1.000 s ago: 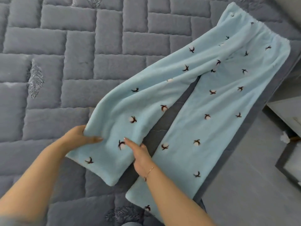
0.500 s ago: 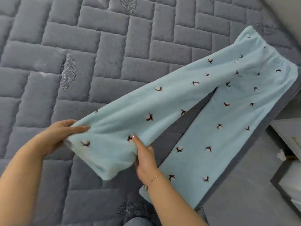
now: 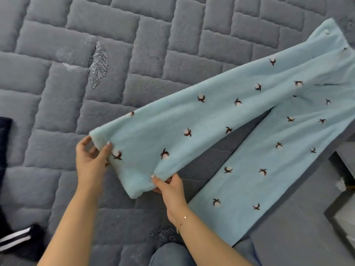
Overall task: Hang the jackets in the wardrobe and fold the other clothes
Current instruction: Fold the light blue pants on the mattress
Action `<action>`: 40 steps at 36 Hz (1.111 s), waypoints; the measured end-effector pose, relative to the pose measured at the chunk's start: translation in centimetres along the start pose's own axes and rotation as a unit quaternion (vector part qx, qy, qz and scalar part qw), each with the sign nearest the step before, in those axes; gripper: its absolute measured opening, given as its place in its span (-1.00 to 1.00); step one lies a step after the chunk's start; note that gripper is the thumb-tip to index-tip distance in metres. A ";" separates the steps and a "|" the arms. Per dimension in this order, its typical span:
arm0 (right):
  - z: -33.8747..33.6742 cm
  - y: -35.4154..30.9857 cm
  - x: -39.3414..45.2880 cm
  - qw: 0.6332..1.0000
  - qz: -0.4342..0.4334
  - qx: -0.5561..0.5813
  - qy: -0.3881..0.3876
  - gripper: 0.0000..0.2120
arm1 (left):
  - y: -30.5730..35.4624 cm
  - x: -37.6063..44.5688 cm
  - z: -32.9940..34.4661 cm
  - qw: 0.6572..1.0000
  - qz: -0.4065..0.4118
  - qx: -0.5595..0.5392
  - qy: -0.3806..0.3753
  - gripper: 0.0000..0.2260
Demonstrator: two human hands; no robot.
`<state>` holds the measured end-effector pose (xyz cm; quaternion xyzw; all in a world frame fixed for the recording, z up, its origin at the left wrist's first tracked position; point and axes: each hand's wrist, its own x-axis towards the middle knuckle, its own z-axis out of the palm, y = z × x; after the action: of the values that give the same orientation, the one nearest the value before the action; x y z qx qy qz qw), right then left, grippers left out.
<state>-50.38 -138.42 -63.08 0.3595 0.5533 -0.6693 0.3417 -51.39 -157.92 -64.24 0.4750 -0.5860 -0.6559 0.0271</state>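
Lifted leg swung further left, one blue trousers (image 3: 221, 120), left hand (image 3: 90, 160) and right hand (image 3: 169, 187) pinching its hem

The grey quilted bed (image 3: 96, 25) lies bare across the far and left parts, open to a hand. The light blue trousers (image 3: 211, 121) cover the right side, one leg lifted at its hem. A dark garment with white stripes (image 3: 17, 240) blocks the near left corner. A bare strip of bed shows between the two legs.
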 end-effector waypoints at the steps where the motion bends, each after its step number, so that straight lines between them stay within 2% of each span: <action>1: 0.0 0.1 0.1 1.000 0.011 0.003 0.007 -0.68 | -0.2 0.1 -0.2 1.000 0.003 0.000 0.013 -0.58; 4: -0.4 0.7 0.5 0.998 0.052 0.004 0.036 -0.74 | -1.5 0.2 0.1 0.999 -0.011 0.028 0.020 -0.65; 7: -0.7 1.1 0.9 0.998 0.049 -0.014 0.041 -0.82 | -2.1 0.2 0.4 0.999 -0.014 0.027 0.030 -0.67; 10: -1.0 1.4 0.8 0.998 0.044 -0.026 0.021 -0.80 | -2.3 -0.6 0.4 0.999 -0.017 0.031 0.008 -0.64; 13: -2.1 1.8 0.3 0.997 0.053 -0.055 0.020 -0.79 | -3.2 -2.6 0.6 0.998 -0.054 0.024 0.004 -0.59; 16: -4.2 2.1 -0.8 0.994 0.052 -0.075 0.065 -0.76 | -4.6 -5.3 1.3 0.994 -0.107 0.008 0.007 -0.60; 21: -9.2 1.8 -2.8 0.985 0.005 -0.103 0.139 -0.83 | -8.1 -10.4 3.2 0.979 -0.196 0.038 -0.036 -0.53; 27: -16.1 2.3 -4.1 0.976 0.007 -0.102 0.190 -0.84 | -11.4 -16.4 7.4 0.957 -0.263 0.077 -0.094 -0.63; 30: -19.3 2.9 -4.0 0.967 0.011 -0.101 0.232 -0.81 | -12.5 -18.3 9.2 0.947 -0.260 0.135 -0.128 -0.62; 33: -22.3 3.7 -4.2 0.945 0.004 -0.099 0.311 -0.75 | -13.2 -19.4 10.7 0.934 -0.244 0.204 -0.160 -0.72; 36: -25.0 3.8 -4.5 0.913 -0.016 -0.106 0.395 -0.59 | -13.1 -19.9 11.8 0.927 -0.248 0.213 -0.185 -0.81; 40: -27.6 2.9 -5.4 0.930 0.013 -0.022 0.365 -0.34 | -12.5 -20.6 11.9 0.944 -0.251 0.150 -0.152 -0.79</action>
<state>-42.31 -111.38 -63.45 0.5789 0.6497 -0.4745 0.1328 -41.36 -133.02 -63.68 0.5000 -0.5368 -0.6102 -0.2990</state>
